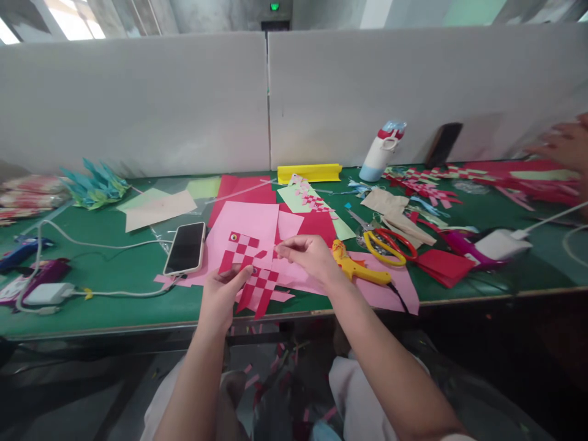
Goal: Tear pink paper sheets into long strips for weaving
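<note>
Plainly, the red-and-pink woven paper fish (252, 272) overhangs the front edge of the green bench (114, 306); left hand (223, 293) pinches its lower corner, right hand (309, 252) its side. A hard tug could tear or unweave it.

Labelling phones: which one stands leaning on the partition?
The dark phone right of the white bottle; the cream-cased phone lies flat by the left hand.

text: none legible | labels: none | green sign (274, 7): too small to read
</note>
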Tool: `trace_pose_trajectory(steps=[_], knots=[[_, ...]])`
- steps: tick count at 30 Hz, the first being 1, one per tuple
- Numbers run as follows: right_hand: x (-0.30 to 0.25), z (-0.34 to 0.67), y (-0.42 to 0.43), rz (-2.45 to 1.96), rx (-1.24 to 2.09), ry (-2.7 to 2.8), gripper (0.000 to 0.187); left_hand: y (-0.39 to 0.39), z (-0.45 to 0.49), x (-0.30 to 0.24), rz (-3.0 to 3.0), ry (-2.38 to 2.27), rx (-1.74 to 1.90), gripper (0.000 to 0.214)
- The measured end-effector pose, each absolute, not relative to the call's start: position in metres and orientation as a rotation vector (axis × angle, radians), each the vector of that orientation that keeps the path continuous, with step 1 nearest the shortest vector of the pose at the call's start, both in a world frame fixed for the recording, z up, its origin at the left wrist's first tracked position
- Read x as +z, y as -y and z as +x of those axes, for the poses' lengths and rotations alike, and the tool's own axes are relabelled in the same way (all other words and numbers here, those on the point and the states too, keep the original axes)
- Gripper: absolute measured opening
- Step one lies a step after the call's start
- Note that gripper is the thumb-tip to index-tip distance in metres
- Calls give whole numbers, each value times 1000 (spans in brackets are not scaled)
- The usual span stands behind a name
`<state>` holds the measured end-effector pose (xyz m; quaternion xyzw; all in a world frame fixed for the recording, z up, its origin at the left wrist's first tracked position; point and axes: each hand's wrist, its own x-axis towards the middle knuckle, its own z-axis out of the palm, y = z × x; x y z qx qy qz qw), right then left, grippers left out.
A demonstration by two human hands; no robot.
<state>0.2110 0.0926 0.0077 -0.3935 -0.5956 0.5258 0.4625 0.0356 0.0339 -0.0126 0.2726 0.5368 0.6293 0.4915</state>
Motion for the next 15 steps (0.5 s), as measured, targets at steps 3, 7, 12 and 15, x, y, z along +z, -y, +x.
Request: trace_pose_trajectory(steps=[3,7,12,15], knots=[[8,215,-95,-1025,1268,1384,19,-33,33,-12,672,-1297,1529,29],[5,212,-94,-966,1346,1441,26,-33,34,-12,713,-1291,1506,29],[1,200,-87,-975,1499,1485,32,-33,40,-11,795,-1262,1434,29],[2,196,-85,-1040,1410,1484,31,-32,44,-10,826,-1254,1419,27]])
